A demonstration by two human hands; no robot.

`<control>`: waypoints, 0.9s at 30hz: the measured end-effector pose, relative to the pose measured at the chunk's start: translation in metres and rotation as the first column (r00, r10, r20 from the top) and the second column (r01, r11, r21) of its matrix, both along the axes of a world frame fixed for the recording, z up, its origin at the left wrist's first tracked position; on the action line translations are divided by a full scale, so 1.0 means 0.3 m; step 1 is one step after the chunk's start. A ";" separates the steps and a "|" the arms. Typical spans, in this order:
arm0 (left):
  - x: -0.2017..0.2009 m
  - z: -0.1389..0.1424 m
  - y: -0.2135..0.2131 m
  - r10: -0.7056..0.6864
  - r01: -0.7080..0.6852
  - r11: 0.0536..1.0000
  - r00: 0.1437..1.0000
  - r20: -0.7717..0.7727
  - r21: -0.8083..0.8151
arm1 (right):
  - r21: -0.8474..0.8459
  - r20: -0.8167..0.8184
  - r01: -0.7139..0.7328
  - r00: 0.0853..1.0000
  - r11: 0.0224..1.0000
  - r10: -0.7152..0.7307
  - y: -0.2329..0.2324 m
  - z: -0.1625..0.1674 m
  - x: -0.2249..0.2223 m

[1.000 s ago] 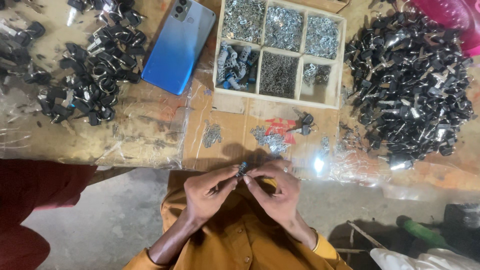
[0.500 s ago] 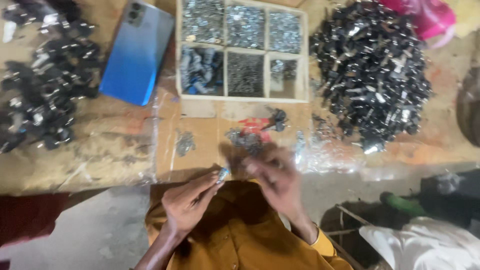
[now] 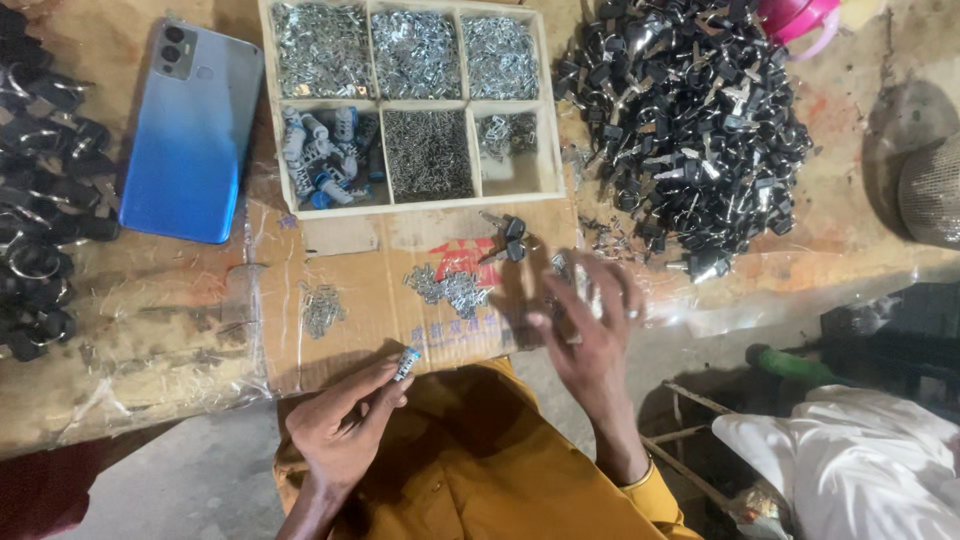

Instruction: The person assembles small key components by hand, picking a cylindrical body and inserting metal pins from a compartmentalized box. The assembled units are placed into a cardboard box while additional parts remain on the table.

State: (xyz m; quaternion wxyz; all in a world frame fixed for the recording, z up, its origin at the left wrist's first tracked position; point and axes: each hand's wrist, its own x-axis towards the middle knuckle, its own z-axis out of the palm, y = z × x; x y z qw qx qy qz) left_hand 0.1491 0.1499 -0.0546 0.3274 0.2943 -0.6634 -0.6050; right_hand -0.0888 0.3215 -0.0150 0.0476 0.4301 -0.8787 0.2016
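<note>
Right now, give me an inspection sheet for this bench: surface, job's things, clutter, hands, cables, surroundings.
Surface: worn table with plastic film and a flattened cardboard sheet on top.
Job's things: small silver cylinder with a blue tip; divided wooden tray of small metal parts; two black-headed keys; loose metal bits on the cardboard.
Clutter: blue phone lying back side up; large pile of black keys; dark ringed parts at the left edge; pink plastic item.
Hands: left hand pinches the cylinder; right hand blurred, fingers spread over the cardboard edge, nothing visibly held.
Cables: nothing seen.
Surroundings: white cloth and a mesh object on the right.
</note>
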 end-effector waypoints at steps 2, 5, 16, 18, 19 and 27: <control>0.005 -0.017 0.002 -0.002 0.003 1.000 1.000 0.010 -0.006 | 0.023 -0.047 0.043 0.998 0.999 -0.042 0.001 -0.007 -0.014; -0.004 -0.049 -0.011 -0.042 0.034 0.997 0.993 -0.107 -0.070 | 0.050 -0.115 0.019 0.993 0.999 -0.013 -0.006 -0.009 -0.022; 0.000 0.007 -0.010 -0.034 0.038 0.998 0.997 -0.074 0.046 | -0.046 0.015 -0.186 0.982 0.981 0.187 0.038 0.018 0.017; -0.001 0.018 -0.009 -0.035 0.040 0.997 0.997 -0.075 0.064 | 0.017 -0.032 -0.292 0.956 0.956 0.292 0.063 0.000 0.032; -0.002 0.022 -0.009 -0.030 0.036 0.996 0.997 -0.068 0.085 | -0.007 -0.069 -0.314 0.947 0.949 0.313 0.074 -0.011 0.040; -0.009 0.025 0.006 -0.007 0.004 0.993 1.000 0.027 0.114 | -0.347 0.212 -0.357 0.871 0.867 0.444 0.043 -0.038 0.148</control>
